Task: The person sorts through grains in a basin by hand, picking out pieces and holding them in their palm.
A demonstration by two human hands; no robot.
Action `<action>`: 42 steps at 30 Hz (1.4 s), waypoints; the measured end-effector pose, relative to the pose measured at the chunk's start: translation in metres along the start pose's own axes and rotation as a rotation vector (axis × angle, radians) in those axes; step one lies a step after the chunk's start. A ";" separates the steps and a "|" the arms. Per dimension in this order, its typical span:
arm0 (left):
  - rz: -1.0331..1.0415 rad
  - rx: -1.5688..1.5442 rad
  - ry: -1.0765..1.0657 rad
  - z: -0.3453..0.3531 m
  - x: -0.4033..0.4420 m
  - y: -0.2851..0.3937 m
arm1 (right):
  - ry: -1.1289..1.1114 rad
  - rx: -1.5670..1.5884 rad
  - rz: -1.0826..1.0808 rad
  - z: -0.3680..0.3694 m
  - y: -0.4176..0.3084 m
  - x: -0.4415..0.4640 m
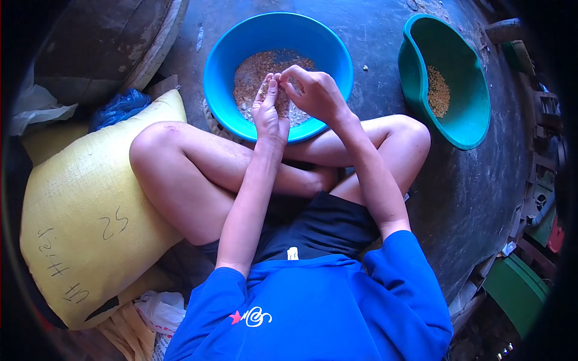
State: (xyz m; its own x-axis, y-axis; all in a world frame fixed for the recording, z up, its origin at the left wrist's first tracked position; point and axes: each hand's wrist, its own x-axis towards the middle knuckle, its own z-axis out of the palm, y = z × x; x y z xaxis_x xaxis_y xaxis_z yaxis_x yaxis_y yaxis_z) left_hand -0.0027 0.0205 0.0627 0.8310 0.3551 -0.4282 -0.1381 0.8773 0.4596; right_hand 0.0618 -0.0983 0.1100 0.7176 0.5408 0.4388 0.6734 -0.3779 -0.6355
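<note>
My left hand (269,114) is turned palm up and cupped above the blue basin (332,57), with what looks like a small heap of grain (264,90) in it. Beside it, my right hand (315,91) bends over the left fingertips with thumb and forefinger drawn together in a pinch. Whatever lies between those fingertips is too small to make out. Below both hands, a brownish mix of grain and husks (250,69) covers the basin's bottom. The basin stands on the dark floor, right in front of my crossed legs.
A green tub (412,78) on the right holds a patch of yellowish grains (438,93). A full yellow sack (90,204) with handwriting leans close to my left knee. Behind it lie a blue plastic bag (123,108) and a large round object (114,42).
</note>
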 end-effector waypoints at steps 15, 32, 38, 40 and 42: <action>-0.017 -0.090 -0.101 0.009 -0.007 0.007 | -0.154 -0.040 -0.030 0.000 0.005 -0.004; -0.085 -0.005 -0.211 0.019 -0.010 0.004 | 0.079 0.707 0.278 -0.008 0.016 0.006; -0.050 0.020 -0.275 0.017 -0.011 0.005 | 0.248 1.552 0.653 -0.039 0.019 0.010; -0.048 0.012 -0.284 0.018 -0.012 0.005 | 0.321 1.583 0.709 -0.040 0.030 0.008; -0.056 -0.028 -0.287 0.020 -0.014 0.006 | 0.384 1.583 0.814 -0.044 0.035 0.006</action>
State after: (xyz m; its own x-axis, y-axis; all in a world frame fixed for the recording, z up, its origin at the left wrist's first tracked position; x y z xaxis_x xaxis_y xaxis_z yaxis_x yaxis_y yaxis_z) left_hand -0.0045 0.0145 0.0870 0.9557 0.2034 -0.2127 -0.0991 0.9031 0.4179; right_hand 0.0980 -0.1409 0.1180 0.8945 0.3369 -0.2940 -0.4471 0.6831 -0.5775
